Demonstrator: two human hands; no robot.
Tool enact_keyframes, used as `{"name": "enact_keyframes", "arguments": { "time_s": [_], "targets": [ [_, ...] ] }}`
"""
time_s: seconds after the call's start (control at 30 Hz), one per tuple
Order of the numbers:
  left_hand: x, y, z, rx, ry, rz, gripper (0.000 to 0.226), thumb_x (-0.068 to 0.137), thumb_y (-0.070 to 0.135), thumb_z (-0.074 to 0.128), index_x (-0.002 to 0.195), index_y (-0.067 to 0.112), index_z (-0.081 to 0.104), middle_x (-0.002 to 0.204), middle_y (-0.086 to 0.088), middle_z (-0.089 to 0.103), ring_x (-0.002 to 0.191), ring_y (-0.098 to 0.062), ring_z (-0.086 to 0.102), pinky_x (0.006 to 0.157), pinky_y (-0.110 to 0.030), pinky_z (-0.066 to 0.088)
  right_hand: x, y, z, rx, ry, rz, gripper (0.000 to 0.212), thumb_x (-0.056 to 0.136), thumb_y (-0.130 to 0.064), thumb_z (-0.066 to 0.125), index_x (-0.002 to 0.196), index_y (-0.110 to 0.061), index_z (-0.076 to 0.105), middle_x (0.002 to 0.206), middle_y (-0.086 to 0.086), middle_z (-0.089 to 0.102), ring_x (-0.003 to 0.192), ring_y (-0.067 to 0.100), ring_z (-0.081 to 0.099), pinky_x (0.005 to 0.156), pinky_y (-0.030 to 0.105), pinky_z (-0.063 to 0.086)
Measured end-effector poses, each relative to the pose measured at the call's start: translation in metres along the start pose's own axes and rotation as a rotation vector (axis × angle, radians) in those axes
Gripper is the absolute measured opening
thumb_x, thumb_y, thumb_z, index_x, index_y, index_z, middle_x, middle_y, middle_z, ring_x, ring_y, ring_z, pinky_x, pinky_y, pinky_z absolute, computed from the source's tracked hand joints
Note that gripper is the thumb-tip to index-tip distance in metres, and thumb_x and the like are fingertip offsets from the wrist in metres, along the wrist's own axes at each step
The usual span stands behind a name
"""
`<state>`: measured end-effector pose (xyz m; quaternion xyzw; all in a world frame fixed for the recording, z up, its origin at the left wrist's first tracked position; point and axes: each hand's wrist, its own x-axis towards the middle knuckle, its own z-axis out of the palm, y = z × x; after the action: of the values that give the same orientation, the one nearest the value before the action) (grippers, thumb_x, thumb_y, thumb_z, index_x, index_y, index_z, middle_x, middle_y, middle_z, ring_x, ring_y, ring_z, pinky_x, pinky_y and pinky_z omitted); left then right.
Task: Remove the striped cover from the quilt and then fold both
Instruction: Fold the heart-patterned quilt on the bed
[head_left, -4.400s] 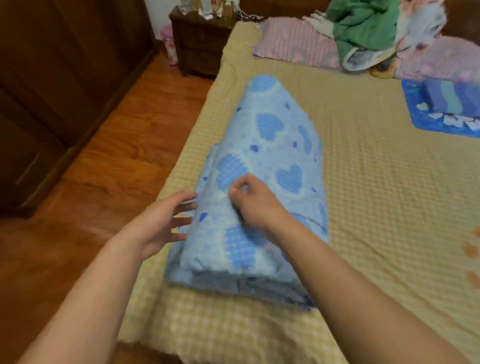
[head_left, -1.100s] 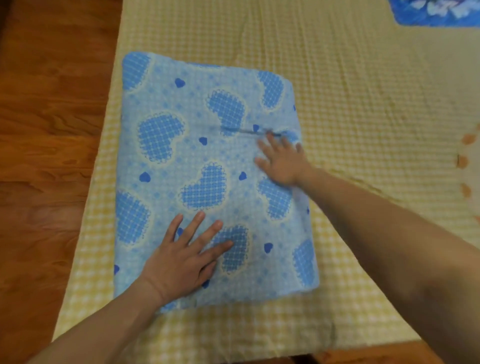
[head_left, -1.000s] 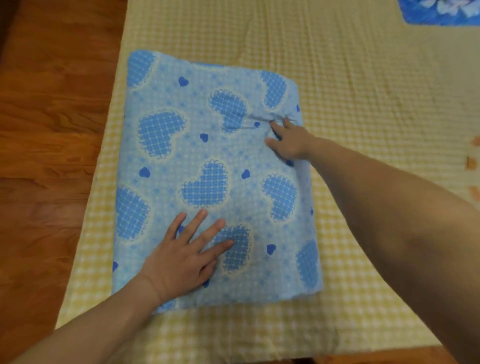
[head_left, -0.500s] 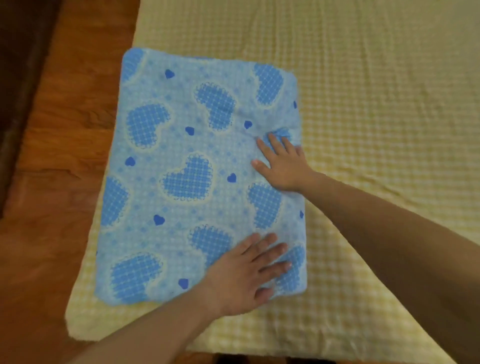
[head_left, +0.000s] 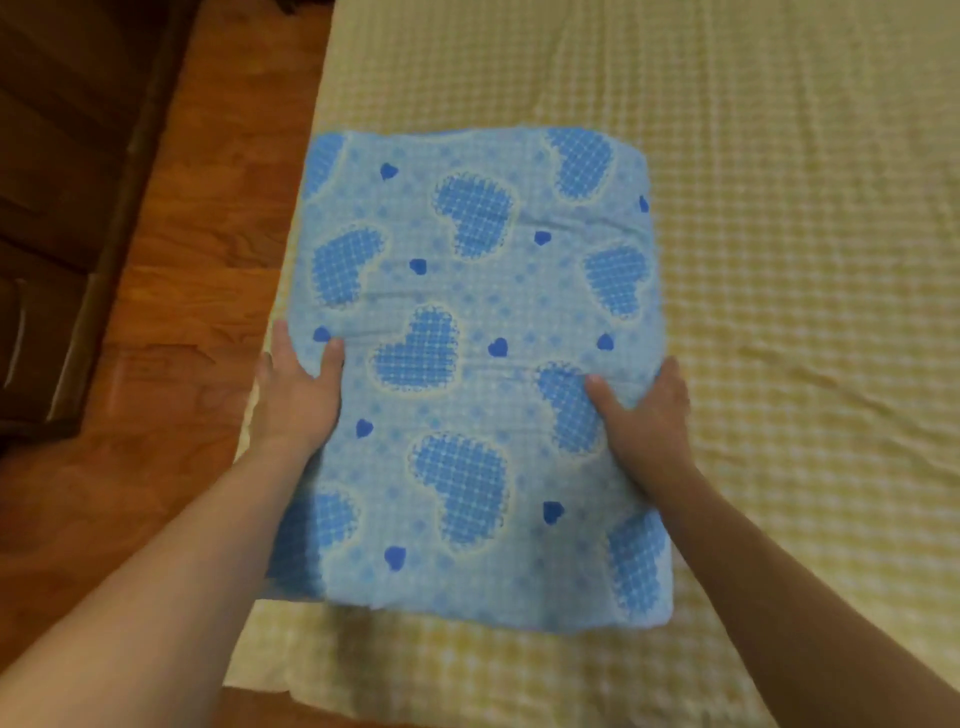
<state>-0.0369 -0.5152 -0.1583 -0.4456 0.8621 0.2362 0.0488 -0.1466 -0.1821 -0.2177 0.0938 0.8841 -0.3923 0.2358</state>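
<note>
Head view, near to far: the left hand (head_left: 297, 397) at 9 o'clock and the right hand (head_left: 644, 410) at 3 o'clock clamp the sides of the folded heart-print quilt (head_left: 467, 364), thumbs on top, at the yellow checked bed's (head_left: 779, 260) 7 o'clock corner, so an uneven lift could let its layers slump open or slide onto the wooden floor (head_left: 171, 291) at 9 o'clock.

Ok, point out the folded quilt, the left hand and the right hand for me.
folded quilt (head_left: 467, 291), head view, upper middle of its top face.
left hand (head_left: 296, 400), head view, back of the hand at the quilt's left edge.
right hand (head_left: 649, 415), head view, back of the hand at the quilt's right edge.
</note>
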Motion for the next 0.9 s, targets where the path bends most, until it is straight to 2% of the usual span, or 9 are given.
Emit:
{"name": "enact_keyframes", "arguments": {
  "time_s": [0.07, 0.13, 0.27, 0.37, 0.5, 0.63, 0.7, 0.77, 0.9],
  "targets": [
    [0.018, -0.016, 0.005, -0.182, -0.053, -0.128, 0.086, 0.080, 0.079, 0.051, 0.146, 0.027, 0.032, 0.139, -0.010, 0.054, 0.125, -0.032, 0.054, 0.103, -0.040, 0.041, 0.008, 0.010, 0.005, 0.235, -0.043, 0.104, 0.119, 0.048, -0.087, 0.070, 0.143, -0.026, 0.031, 0.137, 0.003, 0.055, 0.121, 0.024, 0.058, 0.104, 0.044, 0.046],
    [0.035, -0.025, 0.011, -0.245, -0.189, -0.200, 0.086, 0.078, 0.077, 0.059, 0.139, 0.018, 0.042, 0.125, -0.004, 0.059, 0.113, -0.026, 0.059, 0.092, -0.034, 0.042, 0.016, 0.018, 0.010, 0.374, -0.097, 0.137, 0.112, 0.044, -0.078, 0.082, 0.136, -0.026, 0.045, 0.124, -0.002, 0.066, 0.105, 0.017, 0.068, 0.091, 0.042, 0.056],
    [0.076, -0.041, 0.014, -0.491, -0.494, -0.155, 0.094, 0.056, 0.080, 0.072, 0.133, 0.027, 0.058, 0.117, 0.002, 0.070, 0.105, -0.020, 0.068, 0.094, -0.039, 0.050, 0.042, 0.010, 0.005, 0.403, -0.306, 0.274, 0.101, 0.039, -0.064, 0.091, 0.126, -0.023, 0.062, 0.115, 0.003, 0.072, 0.096, 0.023, 0.072, 0.081, 0.046, 0.059],
    [0.081, -0.050, 0.014, -0.699, -0.819, -0.299, 0.093, 0.050, 0.070, 0.084, 0.130, 0.026, 0.062, 0.118, -0.008, 0.072, 0.104, -0.028, 0.071, 0.090, -0.046, 0.056, 0.043, 0.007, 0.011, 0.377, -0.320, 0.472, 0.099, 0.035, -0.061, 0.094, 0.119, -0.018, 0.065, 0.108, 0.009, 0.073, 0.090, 0.030, 0.073, 0.076, 0.054, 0.059],
    [0.055, -0.040, -0.003, -0.842, -0.668, -0.302, 0.061, 0.076, 0.050, 0.077, 0.128, 0.019, 0.066, 0.116, -0.012, 0.072, 0.095, -0.028, 0.072, 0.088, -0.044, 0.056, -0.011, -0.013, 0.011, 0.306, -0.053, 0.413, 0.088, 0.042, -0.065, 0.088, 0.110, -0.013, 0.069, 0.102, 0.004, 0.073, 0.087, 0.024, 0.071, 0.080, 0.044, 0.060],
    [-0.020, -0.006, -0.048, -1.023, -0.598, -0.264, 0.028, 0.097, 0.030, 0.054, 0.114, 0.020, 0.074, 0.094, 0.001, 0.076, 0.075, -0.015, 0.074, 0.065, -0.031, 0.062, -0.080, -0.022, -0.046, 0.417, 0.006, 0.289, 0.061, 0.059, -0.052, 0.087, 0.108, -0.020, 0.071, 0.096, -0.005, 0.075, 0.084, 0.013, 0.072, 0.079, 0.037, 0.060],
    [-0.070, 0.009, -0.064, -1.024, -0.660, -0.223, 0.027, 0.097, 0.028, 0.053, 0.096, 0.025, 0.080, 0.096, 0.000, 0.076, 0.076, -0.017, 0.074, 0.065, -0.033, 0.062, -0.125, -0.002, -0.088, 0.496, 0.006, 0.259, 0.042, 0.071, -0.038, 0.086, 0.107, -0.021, 0.072, 0.095, -0.005, 0.076, 0.083, 0.012, 0.073, 0.077, 0.037, 0.059],
    [-0.117, 0.032, -0.064, -1.029, -0.706, -0.190, 0.025, 0.092, 0.031, 0.060, 0.109, 0.022, 0.076, 0.107, -0.006, 0.075, 0.088, -0.025, 0.073, 0.077, -0.042, 0.060, -0.163, 0.030, -0.132, 0.526, 0.044, 0.252, 0.040, 0.075, -0.034, 0.084, 0.110, -0.023, 0.070, 0.098, -0.005, 0.076, 0.086, 0.012, 0.073, 0.078, 0.039, 0.059],
    [-0.199, 0.119, -0.024, -1.018, -0.799, -0.103, 0.064, 0.071, 0.040, 0.081, 0.128, 0.016, 0.066, 0.121, -0.013, 0.069, 0.107, -0.034, 0.067, 0.093, -0.052, 0.053, -0.208, 0.099, -0.242, 0.478, 0.240, 0.225, 0.037, 0.079, -0.042, 0.079, 0.111, -0.027, 0.067, 0.109, -0.006, 0.071, 0.090, 0.009, 0.068, 0.083, 0.034, 0.054]
  ]
}}
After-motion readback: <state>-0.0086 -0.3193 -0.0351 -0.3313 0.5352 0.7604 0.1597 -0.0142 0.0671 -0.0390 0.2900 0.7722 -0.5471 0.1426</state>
